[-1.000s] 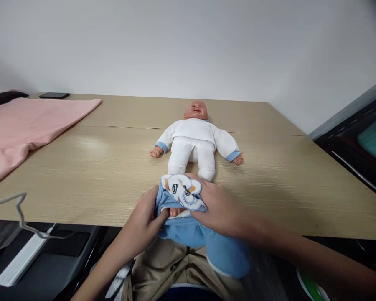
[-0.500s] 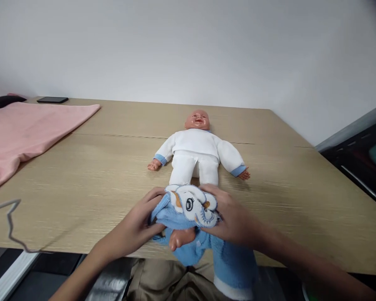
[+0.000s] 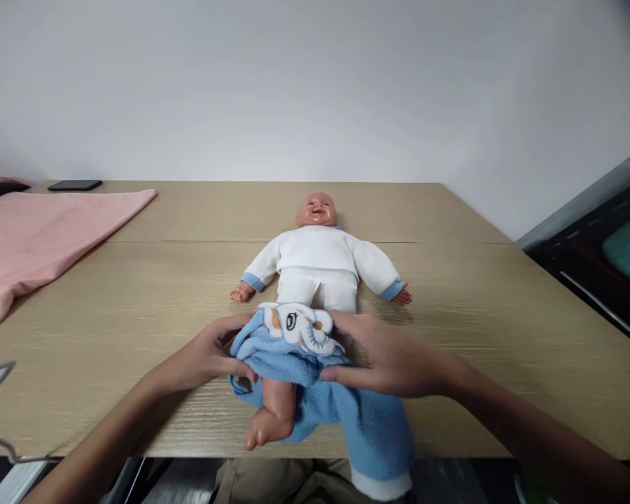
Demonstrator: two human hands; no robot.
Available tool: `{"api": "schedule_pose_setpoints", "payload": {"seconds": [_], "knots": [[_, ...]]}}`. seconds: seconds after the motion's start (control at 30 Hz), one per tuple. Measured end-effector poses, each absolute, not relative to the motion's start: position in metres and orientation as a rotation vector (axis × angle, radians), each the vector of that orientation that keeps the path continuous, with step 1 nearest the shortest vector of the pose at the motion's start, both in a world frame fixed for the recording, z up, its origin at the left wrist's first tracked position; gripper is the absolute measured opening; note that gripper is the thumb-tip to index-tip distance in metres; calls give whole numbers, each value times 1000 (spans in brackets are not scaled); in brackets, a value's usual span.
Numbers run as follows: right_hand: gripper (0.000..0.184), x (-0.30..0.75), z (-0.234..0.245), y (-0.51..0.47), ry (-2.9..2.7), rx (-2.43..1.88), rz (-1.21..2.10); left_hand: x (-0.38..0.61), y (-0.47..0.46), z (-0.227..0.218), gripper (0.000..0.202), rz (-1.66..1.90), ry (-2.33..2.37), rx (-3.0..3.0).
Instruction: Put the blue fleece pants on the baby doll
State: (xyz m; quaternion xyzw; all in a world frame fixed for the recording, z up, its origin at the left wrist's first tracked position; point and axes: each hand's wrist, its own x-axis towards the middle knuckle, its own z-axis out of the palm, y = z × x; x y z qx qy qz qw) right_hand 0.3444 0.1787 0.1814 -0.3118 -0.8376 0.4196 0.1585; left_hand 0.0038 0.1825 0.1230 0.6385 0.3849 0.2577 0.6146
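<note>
As plastic baby doll [image 3: 318, 255] lies flat on wooden surface [image 3: 136, 308], I note L hand [image 3: 210, 355] & R hand [image 3: 391, 353], fingers gripping blue fleece trousers [image 3: 320, 399] each side, waistband spread round legs.

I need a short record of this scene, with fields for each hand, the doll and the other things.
left hand: grips the left edge of the blue garment
right hand: grips its right edge, beside the elephant patch
doll: lies face up on the table, in white clothes; one bare foot sticks out of the garment
others: pink cloth and black phone, far left
</note>
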Motion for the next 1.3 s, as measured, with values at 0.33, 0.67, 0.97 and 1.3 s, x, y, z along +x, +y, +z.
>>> {"api": "schedule_pose_setpoints", "payload": {"seconds": [0.33, 0.67, 0.97, 1.3], "knots": [[44, 369, 178, 152, -2004, -756, 1542, 16, 174, 157, 96, 701, 1029, 1886], [32, 371, 192, 156, -2029, -1001, 1275, 94, 213, 210, 40, 92, 610, 1713], [48, 408, 191, 158, -1948, -881, 1591, 108, 225, 196, 39, 133, 382, 1667], [44, 411, 208, 164, -2174, -1123, 1522, 121, 230, 177, 59, -13, 360, 1450]]}}
